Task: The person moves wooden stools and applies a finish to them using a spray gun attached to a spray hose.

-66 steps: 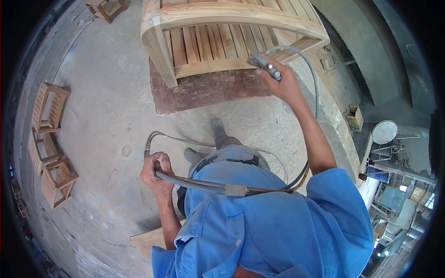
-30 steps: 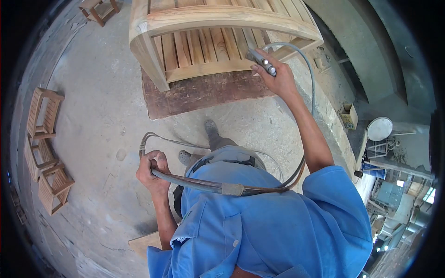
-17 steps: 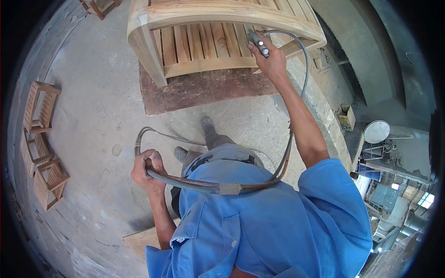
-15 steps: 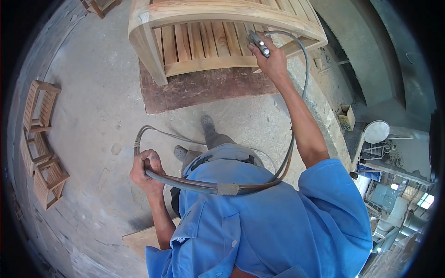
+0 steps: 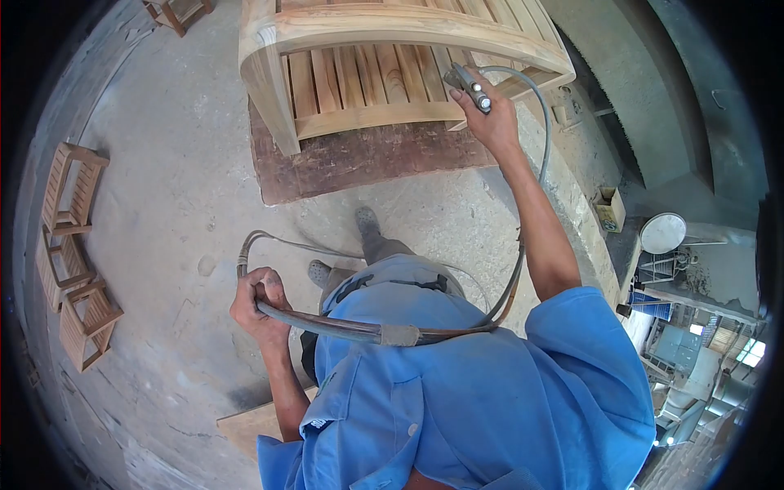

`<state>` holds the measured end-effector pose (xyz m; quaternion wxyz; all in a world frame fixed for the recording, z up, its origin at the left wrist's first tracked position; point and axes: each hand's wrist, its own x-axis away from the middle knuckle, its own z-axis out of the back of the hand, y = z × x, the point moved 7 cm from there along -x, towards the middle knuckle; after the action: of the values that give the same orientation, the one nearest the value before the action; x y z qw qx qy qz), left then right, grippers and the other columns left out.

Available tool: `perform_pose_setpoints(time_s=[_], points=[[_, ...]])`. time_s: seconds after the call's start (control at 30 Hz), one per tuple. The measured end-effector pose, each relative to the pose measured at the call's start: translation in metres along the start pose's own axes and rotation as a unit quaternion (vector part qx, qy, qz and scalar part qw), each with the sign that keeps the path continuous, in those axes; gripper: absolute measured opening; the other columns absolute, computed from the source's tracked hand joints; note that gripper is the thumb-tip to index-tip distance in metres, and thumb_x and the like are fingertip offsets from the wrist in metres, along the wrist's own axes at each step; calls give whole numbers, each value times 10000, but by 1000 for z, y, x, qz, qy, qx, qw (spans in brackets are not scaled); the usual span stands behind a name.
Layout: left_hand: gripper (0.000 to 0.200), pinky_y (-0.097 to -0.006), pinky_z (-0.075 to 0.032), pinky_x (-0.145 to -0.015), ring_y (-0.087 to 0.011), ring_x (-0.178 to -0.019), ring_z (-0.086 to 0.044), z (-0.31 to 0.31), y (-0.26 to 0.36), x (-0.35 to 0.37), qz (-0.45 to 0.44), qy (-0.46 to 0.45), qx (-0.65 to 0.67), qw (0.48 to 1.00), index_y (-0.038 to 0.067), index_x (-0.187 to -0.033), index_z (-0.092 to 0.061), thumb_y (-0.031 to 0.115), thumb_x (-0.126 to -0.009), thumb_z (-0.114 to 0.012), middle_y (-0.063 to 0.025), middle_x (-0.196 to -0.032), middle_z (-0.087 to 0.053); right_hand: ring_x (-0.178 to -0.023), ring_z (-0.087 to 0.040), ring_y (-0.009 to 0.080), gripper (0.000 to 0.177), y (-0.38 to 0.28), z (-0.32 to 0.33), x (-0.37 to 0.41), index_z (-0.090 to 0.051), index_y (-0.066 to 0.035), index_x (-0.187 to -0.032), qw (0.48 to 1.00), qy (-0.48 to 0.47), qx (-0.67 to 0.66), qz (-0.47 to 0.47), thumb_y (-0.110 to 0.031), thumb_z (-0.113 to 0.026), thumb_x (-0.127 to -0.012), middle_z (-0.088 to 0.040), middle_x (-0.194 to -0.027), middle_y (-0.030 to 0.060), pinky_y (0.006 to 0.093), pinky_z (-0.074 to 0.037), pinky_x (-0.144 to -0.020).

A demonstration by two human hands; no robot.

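My right hand [image 5: 496, 126] is closed around a metal spray gun [image 5: 472, 88] with two round knobs at its rear. The gun is raised at the front right of a slatted wooden bench [image 5: 359, 23], its nose toward the slats. From the gun a grey hose [image 5: 347, 327] runs back along my forearm and loops across my waist, with tape around part of it. Out to the left, my left hand [image 5: 260, 304] grips that loop, fingers wrapped round it. The bench stands on a brown board [image 5: 351, 173].
Several small slatted wooden pieces [image 5: 75, 192] stand on the concrete floor [image 5: 163, 163] at the left. To the right are a low concrete ledge [image 5: 563, 196], a small box [image 5: 609, 209] and a round white lid-like disc [image 5: 663, 233]. Large curved panels rise at the upper right.
My right hand and the spray gun have moved slightly right and down in view. The bench and board appear shifted a little the same way. My left hand keeps its grip on the hose.
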<state>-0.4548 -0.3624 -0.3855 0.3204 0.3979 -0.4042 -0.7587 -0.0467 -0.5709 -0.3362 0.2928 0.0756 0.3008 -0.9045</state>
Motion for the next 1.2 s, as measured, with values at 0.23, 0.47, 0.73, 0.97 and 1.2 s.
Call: perform_pose_setpoints(time_s=[0.23, 0.47, 0.73, 0.97, 1.2], points=[[175, -240, -231, -436, -39, -445, -307, -7, -4, 1, 13, -19, 9, 1000, 27, -797, -623, 173, -891, -650, 34, -481, -366, -918, -670, 369, 480, 14, 9, 38, -621, -177, -1251, 999, -42, 7, -15, -384, -719, -830, -688, -997, 200, 407, -523, -776], [125, -206, -274, -478, -19, -516, -355, -15, -4, -3, 18, -73, -11, 997, 6, -808, -596, 74, -912, -587, 46, -546, -442, -1019, -646, 360, 490, 25, 19, 67, -604, -166, -1272, 998, -51, -7, -37, -338, -725, -829, -665, -1101, 191, 390, -514, -835], [168, -237, -217, -445, -35, -449, -280, -10, 4, -5, 12, -24, -4, 1000, 29, -812, -620, 172, -893, -651, 46, -471, -336, -1074, -639, 317, 486, 16, 28, 57, -612, -150, -1264, 996, -22, -85, -34, -318, -736, -825, -655, -1161, 168, 368, -505, -876], [176, -233, -216, -448, -31, -465, -287, -18, 9, -4, 36, -31, -14, 999, 27, -800, -616, 169, -900, -644, 51, -483, -347, -1095, -639, 272, 485, 8, 25, 54, -606, -100, -1265, 993, -43, -104, -33, -268, -739, -829, -650, -1179, 175, 350, -501, -891], [191, -216, -273, -477, -25, -517, -354, -24, 17, -12, 29, -56, -28, 998, 14, -795, -604, 161, -917, -622, 48, -550, -439, -1074, -650, 269, 461, 30, 26, 68, -610, -105, -1260, 991, -27, -122, -51, -248, -730, -839, -653, -1173, 170, 334, -507, -874]])
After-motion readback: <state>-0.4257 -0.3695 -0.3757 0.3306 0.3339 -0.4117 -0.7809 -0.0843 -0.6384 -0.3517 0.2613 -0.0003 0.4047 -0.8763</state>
